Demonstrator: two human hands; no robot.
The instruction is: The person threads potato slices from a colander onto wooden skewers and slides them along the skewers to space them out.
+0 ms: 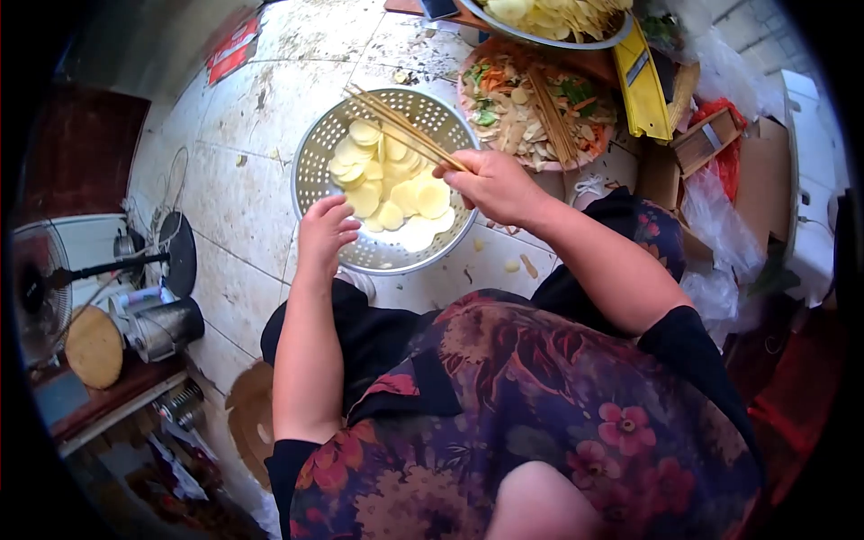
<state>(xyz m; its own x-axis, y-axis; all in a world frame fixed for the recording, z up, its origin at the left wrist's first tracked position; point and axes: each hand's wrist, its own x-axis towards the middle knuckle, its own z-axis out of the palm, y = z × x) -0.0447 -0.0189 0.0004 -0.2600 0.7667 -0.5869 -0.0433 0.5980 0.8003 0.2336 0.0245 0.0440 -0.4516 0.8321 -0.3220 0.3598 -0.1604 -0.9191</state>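
Observation:
A metal colander with round holes stands on the tiled floor, holding a pile of thin, pale yellow potato slices. My right hand is closed around a bundle of thin bamboo skewers, which slant up and left across the colander. At the colander's lower left rim is my left hand, with its fingers a little apart and nothing between them.
Beyond my right hand sits a pink basin of vegetable scraps with more skewers across it. Behind it, a large bowl holds more slices, beside a yellow slicer. A fan is at left; boxes and plastic bags lie at right.

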